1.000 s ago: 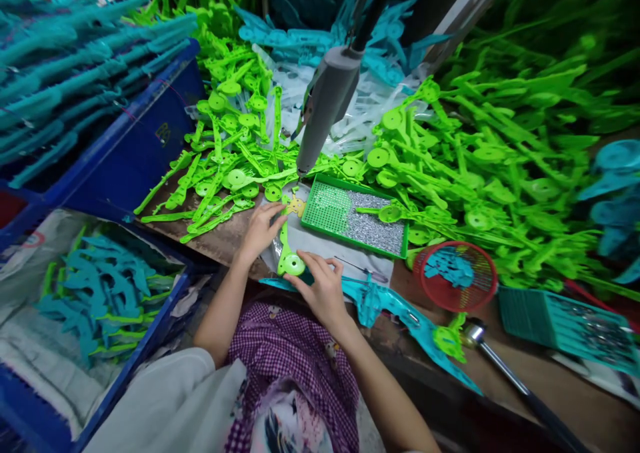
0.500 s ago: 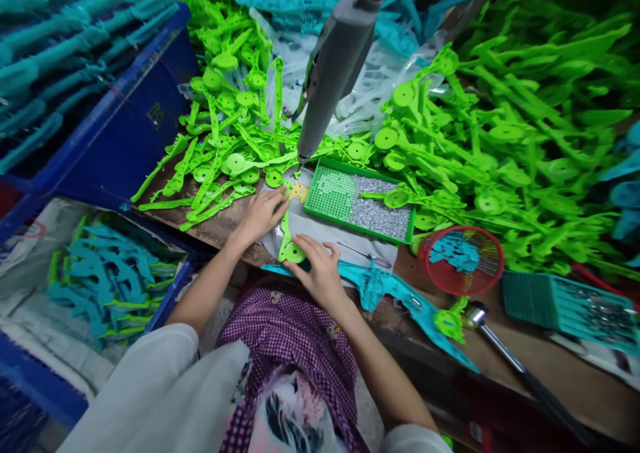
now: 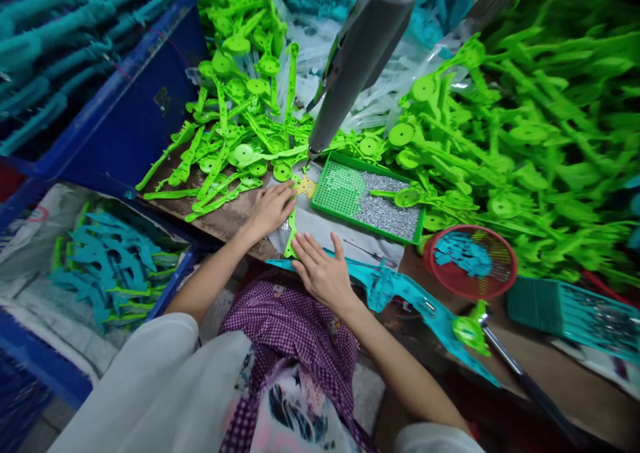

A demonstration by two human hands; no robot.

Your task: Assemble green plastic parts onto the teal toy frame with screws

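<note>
My left hand (image 3: 270, 208) rests on the bench with its fingers together, pressing the upper end of a bright green plastic part (image 3: 291, 230) near a small yellow piece (image 3: 306, 186). My right hand (image 3: 323, 271) lies flat with fingers stretched out over the part's round lower end, which it hides. A grey powered screwdriver (image 3: 356, 63) hangs tilted above, its tip just over the yellow piece. Right of my hands stands a green tray (image 3: 367, 200) holding many small silver screws. A teal plastic assembly (image 3: 400, 293) lies along the bench edge by my right wrist.
Heaps of green plastic parts (image 3: 480, 146) cover the back and right of the bench. A red basket (image 3: 470, 260) holds teal bits. A teal tray (image 3: 575, 313) sits far right. Blue crates (image 3: 125, 126) with teal parts (image 3: 107, 266) stand at the left. A metal rod (image 3: 515, 373) lies at right.
My right hand has flattened over the green part's round end, which showed before. The left hand stays by the yellow piece. The view has shifted, so the screwdriver looks closer.
</note>
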